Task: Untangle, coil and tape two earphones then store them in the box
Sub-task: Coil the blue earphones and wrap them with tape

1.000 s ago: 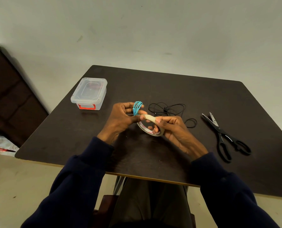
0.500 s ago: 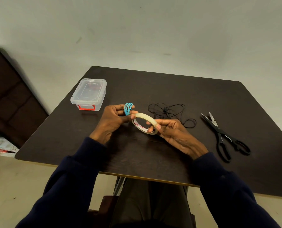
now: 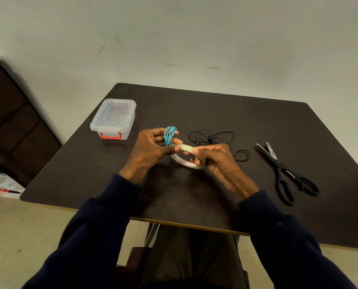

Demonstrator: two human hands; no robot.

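Tape step is underway on the first coil. Compared with half a second ago, the left hand [image 3: 151, 151] has slid back from the 9 o'clock side, so its thumb is pressed against the rim of the tape roll [image 3: 187, 156] again. The blue earphone [image 3: 170, 135] hasn't loosened and sits bunched in a neat coil, pinched in that hand's curled fingers. The right hand [image 3: 222, 163] has its fingers wrapped around the roll from the 3 o'clock side.

My read: they're picking at the tape end. I can't see a free strip yet, so nothing is stuck on the coil.

The black earphone [image 3: 213, 138] lies in a loose tangle at 1 o'clock from the hands, so that half hasn't started. The box [image 3: 113, 118] sits at 10 o'clock with its lid on and red latch facing the person. The scissors [image 3: 284, 172] lie flat at 3 o'clock, well apart from both hands.

Everything's on a dark matte table [image 3: 194, 195] by a pale wall [image 3: 194, 38], with a pale floor [image 3: 17, 236] below and a dark cabinet [image 3: 13, 126] at 9 o'clock.
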